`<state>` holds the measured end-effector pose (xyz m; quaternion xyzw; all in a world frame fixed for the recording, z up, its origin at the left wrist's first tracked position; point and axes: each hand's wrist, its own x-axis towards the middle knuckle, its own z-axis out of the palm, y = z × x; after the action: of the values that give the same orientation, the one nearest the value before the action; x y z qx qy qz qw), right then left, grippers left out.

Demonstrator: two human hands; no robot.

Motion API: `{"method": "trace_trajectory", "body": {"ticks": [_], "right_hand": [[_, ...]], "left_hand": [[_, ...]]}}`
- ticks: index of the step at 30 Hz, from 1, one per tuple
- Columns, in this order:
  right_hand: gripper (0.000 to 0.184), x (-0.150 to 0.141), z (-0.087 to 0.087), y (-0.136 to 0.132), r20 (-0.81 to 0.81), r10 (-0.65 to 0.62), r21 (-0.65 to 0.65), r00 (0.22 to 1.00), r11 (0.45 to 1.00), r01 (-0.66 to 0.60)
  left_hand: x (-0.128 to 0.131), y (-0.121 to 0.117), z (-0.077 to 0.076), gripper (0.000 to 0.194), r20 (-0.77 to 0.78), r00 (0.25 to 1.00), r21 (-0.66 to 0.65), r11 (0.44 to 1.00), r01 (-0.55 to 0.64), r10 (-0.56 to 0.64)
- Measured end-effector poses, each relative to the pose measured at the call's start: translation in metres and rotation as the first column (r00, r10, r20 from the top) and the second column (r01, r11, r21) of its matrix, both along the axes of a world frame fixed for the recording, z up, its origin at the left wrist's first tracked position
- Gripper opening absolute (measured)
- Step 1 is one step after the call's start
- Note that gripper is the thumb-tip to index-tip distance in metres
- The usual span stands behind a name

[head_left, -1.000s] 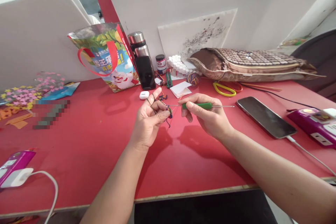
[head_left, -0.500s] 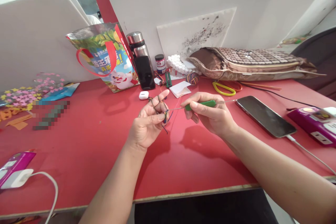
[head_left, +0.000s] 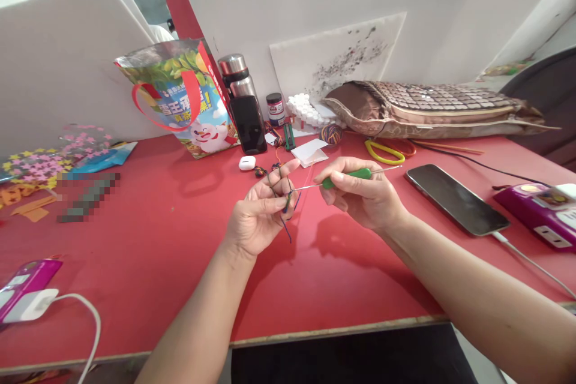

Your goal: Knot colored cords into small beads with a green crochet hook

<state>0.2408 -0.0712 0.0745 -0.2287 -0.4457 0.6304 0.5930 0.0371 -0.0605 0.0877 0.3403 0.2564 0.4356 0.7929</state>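
Between thumb and fingers, my left hand (head_left: 258, 216) pinches a small piece of dark multicoloured yarn (head_left: 288, 201), with strands looped over the raised fingers and a blue tail hanging below. My right hand (head_left: 366, 195) grips a crochet hook (head_left: 346, 178) by its green handle, much like a pen. The hook's metal shaft points left, and its tip meets the yarn at my left fingertips. A second thin metal end sticks out to the right past my hand. Whether the tip sits inside a loop is too small to tell.
Behind my hands are a white earbud case (head_left: 247, 162), a yarn ball (head_left: 330, 134), folded white paper (head_left: 310, 152) and yellow-handled scissors (head_left: 384, 153). A phone (head_left: 456, 199) lies at right beside a purple power strip (head_left: 540, 213). A printed bag (head_left: 180, 102) and steel bottle (head_left: 234, 69) stand at the back.
My left hand has shifted slightly right and down, still pinching the yarn. The hook has moved slightly right and its rear end tilts up more. The blue tail hangs lower.
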Motion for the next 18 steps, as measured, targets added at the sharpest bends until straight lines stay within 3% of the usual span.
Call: {"method": "trace_trajectory", "body": {"ticks": [5, 9, 18], "right_hand": [[0.019, -0.011, -0.004, -0.004, -0.028, -0.005, -0.051, 1.0, 0.999, 0.003], [0.021, -0.021, -0.01, -0.006, -0.031, -0.065, -0.077, 0.997, 0.995, 0.063], [0.023, -0.021, -0.01, -0.005, 0.009, -0.089, -0.059, 0.996, 0.994, 0.089]], "left_hand": [[0.012, -0.007, -0.006, 0.055, -0.146, 0.962, 0.199, 0.959, -0.201, 0.232], [0.019, -0.011, -0.01, 0.063, -0.184, 0.924, 0.319, 0.909, -0.267, 0.336], [0.02, -0.012, -0.005, 0.06, -0.143, 0.921, 0.277, 0.908, -0.314, 0.362]]}}
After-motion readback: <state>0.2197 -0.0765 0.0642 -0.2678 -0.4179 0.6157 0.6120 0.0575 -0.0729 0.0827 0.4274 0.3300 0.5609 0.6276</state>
